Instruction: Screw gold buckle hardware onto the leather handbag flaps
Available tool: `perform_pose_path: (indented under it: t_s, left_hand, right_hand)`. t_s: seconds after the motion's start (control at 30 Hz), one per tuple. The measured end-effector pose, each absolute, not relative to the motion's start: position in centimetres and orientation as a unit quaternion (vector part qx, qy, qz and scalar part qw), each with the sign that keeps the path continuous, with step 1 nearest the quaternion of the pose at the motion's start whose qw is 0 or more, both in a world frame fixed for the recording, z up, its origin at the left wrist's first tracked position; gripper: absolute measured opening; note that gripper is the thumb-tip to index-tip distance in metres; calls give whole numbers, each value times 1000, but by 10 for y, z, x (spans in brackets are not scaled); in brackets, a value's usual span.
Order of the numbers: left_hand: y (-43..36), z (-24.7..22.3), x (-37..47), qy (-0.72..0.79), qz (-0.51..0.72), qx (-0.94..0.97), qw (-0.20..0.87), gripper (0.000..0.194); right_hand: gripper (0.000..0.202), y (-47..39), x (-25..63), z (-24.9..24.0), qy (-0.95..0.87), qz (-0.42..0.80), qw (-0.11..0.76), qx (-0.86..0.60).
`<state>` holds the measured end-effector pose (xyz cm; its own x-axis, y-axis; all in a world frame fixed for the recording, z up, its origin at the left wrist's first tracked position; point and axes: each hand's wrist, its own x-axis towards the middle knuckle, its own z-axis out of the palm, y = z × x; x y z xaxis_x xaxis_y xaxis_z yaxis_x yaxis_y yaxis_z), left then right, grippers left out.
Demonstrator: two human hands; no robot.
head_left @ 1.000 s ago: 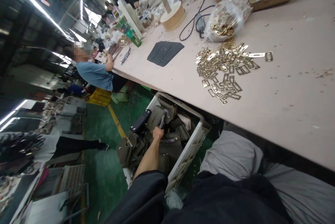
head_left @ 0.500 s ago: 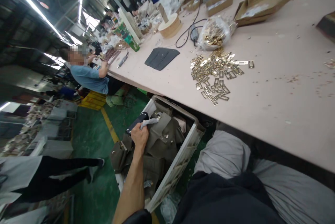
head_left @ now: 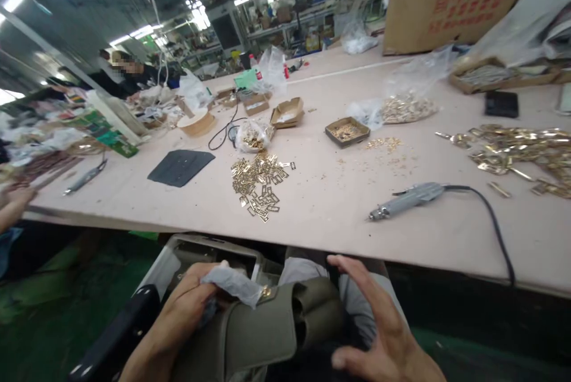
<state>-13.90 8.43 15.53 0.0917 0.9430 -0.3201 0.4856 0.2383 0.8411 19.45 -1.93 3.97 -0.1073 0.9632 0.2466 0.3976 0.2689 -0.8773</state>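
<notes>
And there it is: the left hand (head_left: pixel 190 298) has its fingers curled round the wrapped handle (head_left: pixel 234 284) of an olive bag (head_left: pixel 259 334), a pale covering showing at the fist and gold-coloured hardware at the handle's far end. The bag hangs tilted over the person's lap, below the table's front edge, its pocketed side turned toward the right hand (head_left: pixel 383 334). That right hand is wide open, thumb and fingers spread, beside the bag; I can't make out any touch between them.

Under and beyond the left hand sits a pale crate (head_left: pixel 214 240), close to the table, and a glossy dark object (head_left: pixel 120 334) slants by the left forearm. Grey trousers (head_left: pixel 303 269) show behind the bag.

Up on the table (head_left: pixel 321 215), look at that heap of small gold frames (head_left: pixel 261 182), just in front of a clear plastic bag (head_left: pixel 252 137) with more metal bits inside. A dark flat sheet (head_left: pixel 181 168) lies to its left. Over on the right, a grey power driver (head_left: pixel 410 199) lies on its side, its black cable (head_left: pixel 491 221) dropping over the edge, with long gold pieces (head_left: pixel 526 147) spread beyond. At far left, a co-worker's hand (head_left: pixel 20 194) rests at the table edge.
</notes>
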Motion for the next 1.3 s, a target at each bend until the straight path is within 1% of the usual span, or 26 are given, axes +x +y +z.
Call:
perform_pose_path:
  t_s: [0.03,0.1,0.2,0.3,0.33,0.4,0.43,0.53,0.57,0.6,0.63,0.77,0.8,0.87,0.93,1.03,1.2,1.3]
  left_hand:
    - [89,150,-119,604,220,568,514,33]
    - [99,134,-80,557,153,573,581,28]
    - [113,107,-28,523,80,586,613,22]
    - [122,89,8,488,99,609,618,10]
    - [122,85,16,475,123,624,609,11]
    - [119,81,26,467,190,651,567,21]
    - [116,80,29,482,230,662,526,25]
    - [96,80,28,573,336,671,328,22]
    - [87,81,26,592,353,670,276,20]
    - [78,82,24,602,352,669,258,20]
    - [70,83,22,603,333,668,281,21]
    - [44,81,15,565,214,604,521,35]
    - [39,79,15,552,202,579,566,37]
    - [32,74,14,533,196,539,621,38]
    - [27,71,14,528,195,525,639,37]
    - [22,66,13,534,204,520,635,35]
    - [16,55,9,538,222,479,657,40]
    - [10,48,10,533,255,438,678,43]
  right_hand:
    - [103,-27,188,35,-673,340,408,-516]
    - [93,-38,186,21,-653,354,391,-544]
    - [73,-43,202,-5,-590,369,424,-580]
    - [59,-46,225,-24,-522,412,476,-576]
    - [58,-49,232,-28,-499,430,489,-572]
    - [56,-54,241,-32,-457,457,508,-569]
    - [55,-57,244,-33,-441,462,515,-571]
    - [51,-63,249,-35,-407,464,530,-582]
    - [51,-63,249,-36,-400,462,533,-585]
    - [51,-63,249,-37,-396,460,536,-587]
    - [52,-62,250,-39,-394,459,539,-586]
    - [55,-57,253,-45,-395,462,543,-580]
    - [55,-55,253,-47,-393,465,541,-581]
    - [56,-53,254,-48,-388,472,533,-586]
    - [57,-52,253,-48,-385,476,527,-590]
    - [58,-53,249,-46,-375,479,527,-594]
    - [56,-58,241,-46,-350,469,537,-608]
    - [54,-59,239,-47,-344,465,530,-620]
